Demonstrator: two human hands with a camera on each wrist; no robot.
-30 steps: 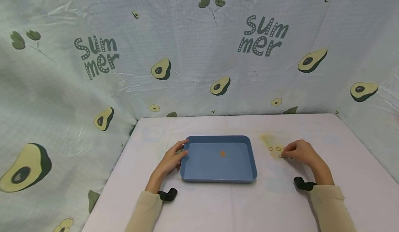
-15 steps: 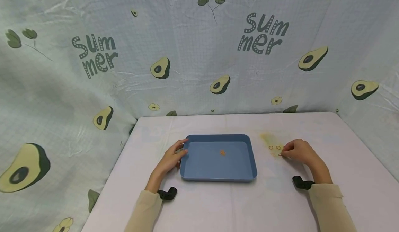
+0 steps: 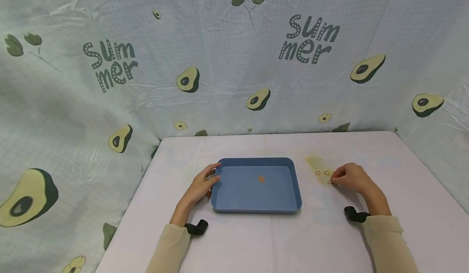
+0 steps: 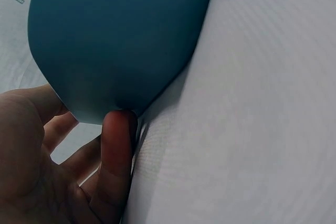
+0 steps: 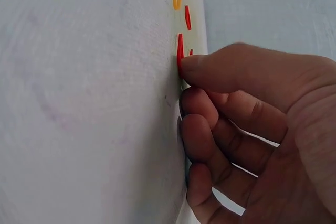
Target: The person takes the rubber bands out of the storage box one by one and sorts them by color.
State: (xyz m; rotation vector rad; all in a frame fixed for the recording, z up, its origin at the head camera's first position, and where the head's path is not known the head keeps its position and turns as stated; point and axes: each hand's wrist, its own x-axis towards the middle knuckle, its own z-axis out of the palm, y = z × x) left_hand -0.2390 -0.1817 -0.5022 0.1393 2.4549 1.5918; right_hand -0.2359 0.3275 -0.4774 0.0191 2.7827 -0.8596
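Right hand [image 3: 352, 178], scarcely moved, has its thumb on a red rubber band [image 5: 180, 50], still unlifted from the bench [image 3: 249, 240]; whether pinched, unclear. Left hand [image 3: 198, 186] grips the blue tray [image 3: 238, 195] by its side.

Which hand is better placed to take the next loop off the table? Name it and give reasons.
Probably the right hand: it touches a red loop, with more loops close by. The left hand grips the blue tray at the side away from the loops.
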